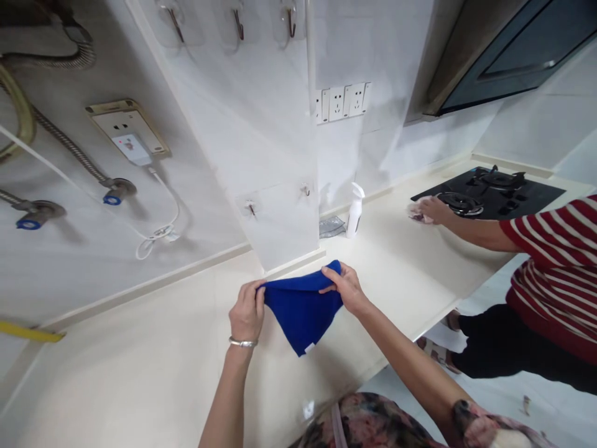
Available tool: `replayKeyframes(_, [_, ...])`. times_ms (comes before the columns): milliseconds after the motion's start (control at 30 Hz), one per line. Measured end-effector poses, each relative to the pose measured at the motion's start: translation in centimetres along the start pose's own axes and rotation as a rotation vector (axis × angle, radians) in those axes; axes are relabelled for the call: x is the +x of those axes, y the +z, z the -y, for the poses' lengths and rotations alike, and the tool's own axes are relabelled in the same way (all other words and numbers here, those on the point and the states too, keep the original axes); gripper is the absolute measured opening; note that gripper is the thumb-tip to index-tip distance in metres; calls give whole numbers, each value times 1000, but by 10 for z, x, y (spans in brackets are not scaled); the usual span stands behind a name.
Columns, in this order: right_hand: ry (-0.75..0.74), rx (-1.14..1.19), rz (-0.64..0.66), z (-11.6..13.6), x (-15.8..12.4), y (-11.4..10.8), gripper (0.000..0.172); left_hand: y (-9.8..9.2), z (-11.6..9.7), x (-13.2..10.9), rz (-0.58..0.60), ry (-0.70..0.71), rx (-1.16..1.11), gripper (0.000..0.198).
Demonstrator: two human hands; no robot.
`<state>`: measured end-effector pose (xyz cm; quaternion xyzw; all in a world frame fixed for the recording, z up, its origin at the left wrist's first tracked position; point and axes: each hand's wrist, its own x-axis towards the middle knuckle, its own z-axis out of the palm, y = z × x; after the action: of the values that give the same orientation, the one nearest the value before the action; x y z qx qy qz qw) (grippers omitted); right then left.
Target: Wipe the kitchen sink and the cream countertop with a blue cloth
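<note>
Blue cloth (301,314): from where I'm standing, it is hanging stretched between two hands above the counter (140,361), nearer the wearer than the spray bottle (354,218) and a little to its left; its upper edge is folding over, its lower end is narrowing to a blunt point, and a small white tag (310,348) is showing there. Whether that point is touching the counter, I cannot tell.
Left hand (247,308): pinching the cloth's left end between thumb and fingers; a silver bangle (243,343) is circling the wrist.
Right hand (347,287): pinching the cloth's right end, its thumb and fingers closing on the fabric, on the near side of the spray bottle.
Bottle: standing upright and white on the counter.
Grey packet (331,227): lying flat just left of the spray bottle.
Co-worker's hand (437,211): holding a pale crumpled rag (421,210) to the right of the spray bottle; that person is wearing a red striped top (559,255).
Stove (532,194): sitting black and glossy, farther right of the spray bottle.
Sockets (342,102): lining the wall above the spray bottle.
White plug (132,149): filling part of a wall outlet (125,121), well left of the spray bottle.
</note>
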<state>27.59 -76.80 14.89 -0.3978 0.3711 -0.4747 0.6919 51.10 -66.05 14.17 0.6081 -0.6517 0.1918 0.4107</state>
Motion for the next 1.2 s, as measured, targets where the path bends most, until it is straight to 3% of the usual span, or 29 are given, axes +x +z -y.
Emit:
replayKeyframes(133, [-91,54,33,17,5,10,48,-15,-5,29,-87,59,26,21])
replayKeyframes(233, [-63,35,24,2,-1,-5,47,-21,-6,16,11,137,8,29])
replayKeyframes(333, [88,-64,-26,-39,-18,-41,47,-9,-10,-35,214,207,-3,30])
replayKeyframes(433, [326,-254,-84,-96,-47,-90,46,15,-25,-113,323,262,-5,19])
replayKeyframes(533, [407,-367,-118,-141,-78,-133,47,31,-47,-182,469,204,-105,29])
replayKeyframes(600, [421,-400,-138,-155,-93,-150,49,32,-58,-205,521,143,-149,32])
replayKeyframes(667, [445,-396,-162,-155,-98,-158,50,29,-61,-207,549,112,-211,31])
replayKeyframes(767, [445,-337,-194,-140,-84,-154,51,28,-48,-177,541,115,-251,25])
replayKeyframes(833, [369,-330,-213,-129,-66,-148,56,34,-33,-150,478,125,-176,23])
replayKeyframes(933, [-7,-547,-306,-121,-35,-133,62,52,-10,-125,311,30,2,31])
replayKeyframes(1033, [-383,-988,-331,-129,-13,-101,58,75,0,-135,226,-135,72,43])
replayKeyframes(1133, [-341,-1364,-108,-153,-10,-55,62,94,-4,-170,406,-121,129,53])
replayKeyframes(1200, [-340,-1478,219,-169,-12,-29,61,103,-8,-193,482,-89,165,51])
